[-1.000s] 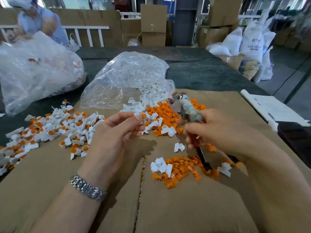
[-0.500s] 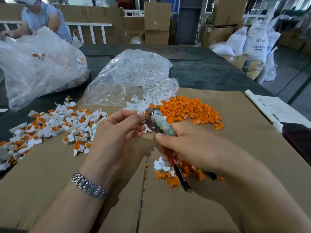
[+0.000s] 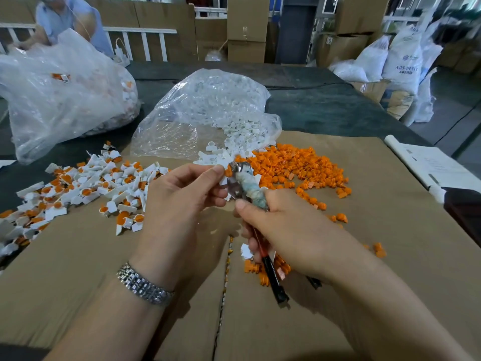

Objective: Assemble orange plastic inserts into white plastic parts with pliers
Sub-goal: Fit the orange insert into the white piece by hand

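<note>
The right hand (image 3: 283,227) is curled round the pliers (image 3: 247,188), whose long axis runs from the near-right handles to the head at far left. That head meets a white part (image 3: 223,178) pinched in the left hand (image 3: 179,204), above the cardboard-covered surface (image 3: 364,256). A far sack (image 3: 406,63) reads "ABS". Half a second ago the pliers' head sat slightly nearer and more to the left.

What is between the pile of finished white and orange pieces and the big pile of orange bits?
In the head view, the left hand and the pliers sit between the finished pile and the orange inserts.
</note>
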